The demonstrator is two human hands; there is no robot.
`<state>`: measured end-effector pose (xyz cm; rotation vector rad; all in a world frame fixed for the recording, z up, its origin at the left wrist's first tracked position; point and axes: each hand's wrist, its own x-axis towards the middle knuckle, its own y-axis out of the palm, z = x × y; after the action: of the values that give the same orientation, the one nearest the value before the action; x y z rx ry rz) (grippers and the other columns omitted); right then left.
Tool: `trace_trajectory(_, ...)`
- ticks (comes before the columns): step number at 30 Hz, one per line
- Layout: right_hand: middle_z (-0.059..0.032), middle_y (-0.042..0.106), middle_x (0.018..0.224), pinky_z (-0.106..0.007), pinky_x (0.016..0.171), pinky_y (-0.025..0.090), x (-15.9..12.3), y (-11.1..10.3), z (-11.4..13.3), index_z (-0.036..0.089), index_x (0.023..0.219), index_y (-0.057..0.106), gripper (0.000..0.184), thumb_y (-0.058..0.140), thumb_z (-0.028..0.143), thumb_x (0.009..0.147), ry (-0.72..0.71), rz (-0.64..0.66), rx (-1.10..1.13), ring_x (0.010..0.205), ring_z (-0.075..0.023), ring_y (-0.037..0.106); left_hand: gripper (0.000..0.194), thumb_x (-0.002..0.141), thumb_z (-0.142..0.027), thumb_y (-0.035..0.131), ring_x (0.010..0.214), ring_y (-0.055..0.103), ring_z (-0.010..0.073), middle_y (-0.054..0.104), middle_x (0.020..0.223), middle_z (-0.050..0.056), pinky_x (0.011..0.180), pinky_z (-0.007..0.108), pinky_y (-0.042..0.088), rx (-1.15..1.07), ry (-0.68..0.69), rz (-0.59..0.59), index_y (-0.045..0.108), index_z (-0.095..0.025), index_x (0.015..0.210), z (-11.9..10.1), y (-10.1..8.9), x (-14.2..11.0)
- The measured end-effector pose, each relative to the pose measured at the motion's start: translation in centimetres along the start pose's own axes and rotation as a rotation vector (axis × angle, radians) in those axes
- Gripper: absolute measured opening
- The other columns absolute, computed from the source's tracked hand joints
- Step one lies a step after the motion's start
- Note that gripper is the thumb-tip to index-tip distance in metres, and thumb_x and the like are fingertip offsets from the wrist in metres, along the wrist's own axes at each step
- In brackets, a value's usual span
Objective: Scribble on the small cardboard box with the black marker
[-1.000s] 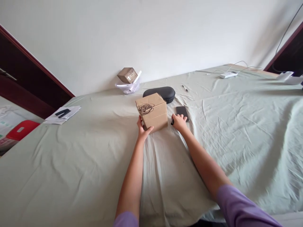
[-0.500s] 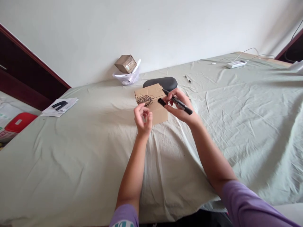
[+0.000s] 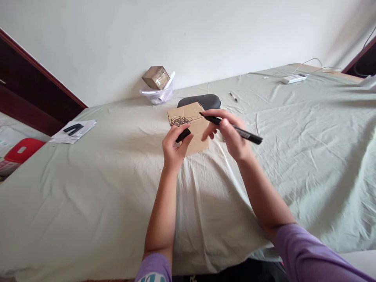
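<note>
My left hand (image 3: 174, 148) pinches a black marker cap (image 3: 183, 135) between thumb and fingers. In my right hand (image 3: 233, 135) is an uncapped black marker (image 3: 245, 134), its dark tip pointing left. Marker and cap are apart. Below and behind both hands lies a cardboard box (image 3: 198, 137), partly covered by them. On its upper face is a tangle of black scribbled lines (image 3: 179, 120), and a thin dark line runs beside it.
A black oblong case (image 3: 205, 102) sits behind the box. Farther back are a small brown box (image 3: 155, 77) on a clear plastic bowl (image 3: 160, 98), a pen (image 3: 234, 97) and a white power strip (image 3: 294, 79). Papers (image 3: 84, 133) with a black stapler-like object (image 3: 73, 129) lie left.
The cap has passed from my right hand to my left, which has closed on it. My right hand has turned the marker, its rear end now reaching farther right.
</note>
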<state>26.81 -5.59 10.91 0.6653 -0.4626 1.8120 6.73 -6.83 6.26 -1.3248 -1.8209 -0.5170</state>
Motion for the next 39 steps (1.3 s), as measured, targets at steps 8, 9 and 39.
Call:
trace_trajectory(8, 0.0008, 0.051, 0.051, -0.03, 0.05, 0.032, 0.4, 0.2, 0.3, 0.019, 0.073, 0.076, 0.058, 0.056, 0.067, 0.099, 0.275, 0.036, 0.205, 0.047, -0.0125, 0.045, 0.045, 0.101, -0.058, 0.069, 0.075, 0.069, 0.0175, 0.078, 0.098, 0.006, 0.062, 0.028, 0.051, -0.15, -0.175, 0.315, 0.075, -0.027, 0.132, -1.2, -0.5, -0.5)
trace_trajectory(9, 0.0016, 0.051, 0.051, -0.03, 0.05, 0.029, 0.5, 0.4, 0.3, 0.019, 0.076, 0.076, 0.05, 0.058, 0.059, 0.099, 0.304, 0.059, 0.221, 0.047, -0.0121, 0.043, 0.041, 0.101, -0.057, 0.068, 0.072, 0.067, 0.0161, 0.077, 0.097, 0.006, 0.061, 0.027, 0.05, -0.168, -0.184, 0.327, 0.073, -0.027, 0.13, -1.4, -0.3, -0.5)
trace_trajectory(39, -0.0188, 0.073, 0.131, -0.052, 0.105, 0.034, -3.1, -7.4, -17.5, 0.019, 0.148, 0.068, 0.061, 0.039, 0.005, 0.096, 0.411, 0.175, -1.146, 0.125, -0.0373, 0.05, 0.031, 0.088, -0.044, 0.069, 0.069, 0.048, 0.0079, 0.047, 0.108, 0.002, 0.052, 0.023, 0.028, -0.172, -0.347, -0.568, 0.047, -0.025, 0.1, 1.9, -2.5, 2.0)
